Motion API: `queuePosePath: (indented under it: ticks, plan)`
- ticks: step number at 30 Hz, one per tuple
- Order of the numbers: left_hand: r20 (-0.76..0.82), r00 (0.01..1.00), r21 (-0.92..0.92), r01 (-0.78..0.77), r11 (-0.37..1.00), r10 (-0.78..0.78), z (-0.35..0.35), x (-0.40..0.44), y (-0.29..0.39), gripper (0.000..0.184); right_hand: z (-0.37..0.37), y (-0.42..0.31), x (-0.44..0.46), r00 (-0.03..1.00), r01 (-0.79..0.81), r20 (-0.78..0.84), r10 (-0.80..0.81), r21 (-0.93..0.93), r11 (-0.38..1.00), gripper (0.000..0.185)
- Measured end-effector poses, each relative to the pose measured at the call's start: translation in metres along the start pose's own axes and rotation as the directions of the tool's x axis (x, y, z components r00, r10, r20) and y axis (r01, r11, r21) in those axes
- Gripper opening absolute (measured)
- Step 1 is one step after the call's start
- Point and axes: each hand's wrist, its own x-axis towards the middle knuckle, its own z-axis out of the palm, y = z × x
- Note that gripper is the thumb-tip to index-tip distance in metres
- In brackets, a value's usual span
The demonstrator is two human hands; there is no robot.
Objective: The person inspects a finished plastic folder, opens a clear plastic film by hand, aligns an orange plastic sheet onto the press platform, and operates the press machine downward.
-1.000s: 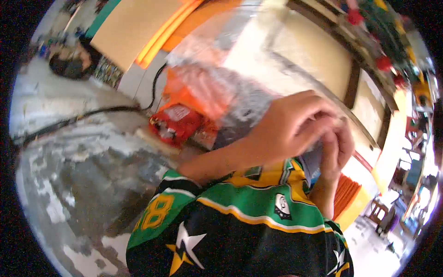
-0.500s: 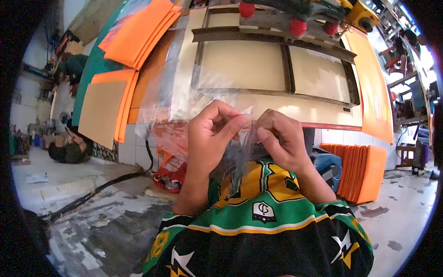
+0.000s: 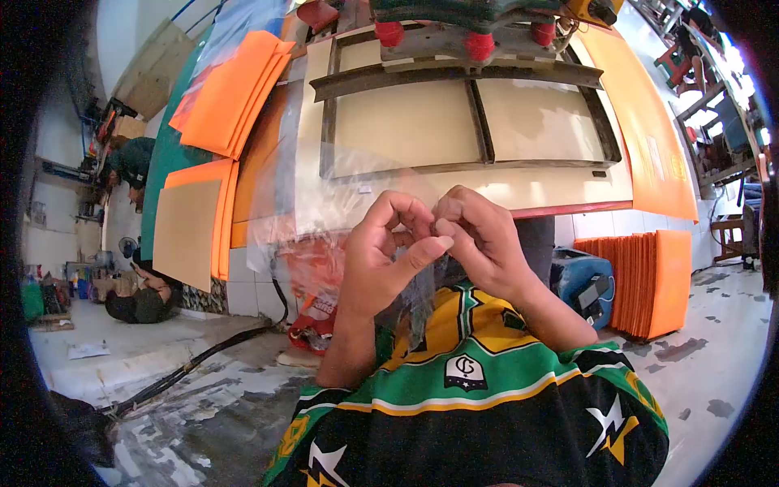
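Observation:
A thin, crumpled piece of clear plastic film (image 3: 349, 191) spreads from my hands over the table's front edge and hangs down before my shirt. My left hand (image 3: 385, 256) is closed, thumb and fingers pinching the film. Close beside it, almost touching, my right hand (image 3: 487, 243) is closed too, its fingertips pinched on the film's edge. The exact grip points are partly hidden behind the fingers. Beyond both hands lies a dark metal frame (image 3: 484, 122) with two openings, on a cream board (image 3: 535, 191).
Orange folded sheets (image 3: 231, 93) and a brown board (image 3: 191, 219) lie on the left. A machine with red knobs (image 3: 479, 45) stands over the frame. A stack of orange sheets (image 3: 637, 284) and a blue container (image 3: 580, 280) sit on the floor. Another person (image 3: 138, 296) is far left.
My hands have come closer together, with the right hand moving left towards the left one. The white film corner above the left fingertips no longer shows. The view has shifted slightly.

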Motion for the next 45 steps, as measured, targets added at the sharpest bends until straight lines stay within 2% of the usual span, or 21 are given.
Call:
queuePosePath:
  ticks: [4, 7, 9, 12, 16, 19, 21, 22, 24, 28, 31, 33, 37, 39, 43, 45]
  plan:
    - [-0.01, 1.0, 0.033, -0.026, 0.999, 0.026, -0.001, 0.0, -0.005, 0.034, -0.001, -0.001, 0.001, 1.0, -0.01, 0.005, 0.01, 0.002, 1.0, 0.008]
    - [-0.004, 1.0, 0.01, 0.017, 1.0, -0.017, -0.004, -0.001, -0.007, 0.036, 0.001, 0.001, 0.001, 1.0, 0.014, -0.008, -0.014, 0.033, 0.999, 0.009]
    - [-0.003, 0.999, 0.047, -0.052, 0.998, 0.052, -0.005, 0.0, -0.011, 0.045, 0.002, 0.0, 0.001, 1.0, 0.012, -0.009, -0.012, 0.04, 0.999, 0.01]
    - [-0.021, 0.998, 0.025, -0.055, 0.998, 0.056, -0.005, 0.0, -0.013, 0.048, 0.002, -0.001, 0.001, 1.0, 0.008, -0.001, -0.008, 0.043, 0.999, 0.01]
    - [0.003, 0.997, 0.069, -0.073, 0.995, 0.073, -0.007, -0.002, -0.011, 0.044, 0.002, -0.003, 0.0, 1.0, -0.023, 0.018, 0.023, 0.021, 1.0, 0.01]
    - [-0.004, 1.0, 0.021, -0.003, 1.0, 0.003, -0.007, -0.003, -0.009, 0.034, 0.003, -0.001, 0.001, 1.0, -0.011, 0.004, 0.011, 0.021, 1.0, 0.01]
    - [-0.008, 0.989, 0.139, -0.145, 0.98, 0.147, -0.005, -0.001, -0.015, 0.033, 0.004, -0.002, 0.002, 1.0, -0.003, 0.0, 0.003, 0.034, 0.999, 0.011]
    - [-0.008, 0.989, 0.139, -0.144, 0.98, 0.146, -0.006, 0.0, -0.017, 0.033, 0.004, -0.002, 0.002, 1.0, 0.006, -0.003, -0.006, 0.046, 0.999, 0.011]
    - [0.034, 0.971, 0.209, -0.239, 0.948, 0.237, -0.007, 0.001, -0.02, 0.034, 0.004, -0.001, 0.001, 1.0, -0.003, 0.008, 0.003, 0.045, 0.999, 0.012]
    - [0.033, 0.963, 0.227, -0.27, 0.936, 0.269, -0.008, 0.002, -0.023, 0.036, 0.004, 0.0, 0.001, 0.999, -0.033, 0.017, 0.032, 0.028, 0.999, 0.013]
    - [0.046, 0.967, 0.234, -0.255, 0.938, 0.251, -0.008, 0.0, -0.022, 0.037, 0.005, 0.003, 0.0, 1.0, -0.02, 0.011, 0.02, 0.028, 0.999, 0.015]
    - [0.033, 0.983, 0.245, -0.185, 0.952, 0.182, -0.006, -0.002, -0.018, 0.039, 0.004, 0.003, 0.0, 1.0, -0.007, 0.012, 0.007, 0.026, 1.0, 0.015]
    - [0.033, 0.98, 0.208, -0.197, 0.958, 0.194, -0.007, -0.001, -0.02, 0.038, 0.003, 0.002, 0.0, 1.0, -0.019, 0.021, 0.019, 0.033, 0.999, 0.016]
    - [0.067, 0.962, 0.223, -0.275, 0.935, 0.266, -0.01, 0.0, -0.024, 0.033, 0.004, 0.001, 0.0, 1.0, -0.021, 0.023, 0.02, 0.034, 0.999, 0.016]
    - [0.062, 0.959, 0.245, -0.282, 0.927, 0.276, -0.011, -0.001, -0.023, 0.033, 0.006, 0.002, 0.0, 1.0, -0.007, 0.016, 0.006, 0.039, 0.999, 0.016]
    - [0.082, 0.943, 0.285, -0.333, 0.899, 0.324, -0.012, -0.001, -0.023, 0.033, 0.006, 0.0, 0.001, 1.0, -0.014, 0.021, 0.013, 0.041, 0.999, 0.016]
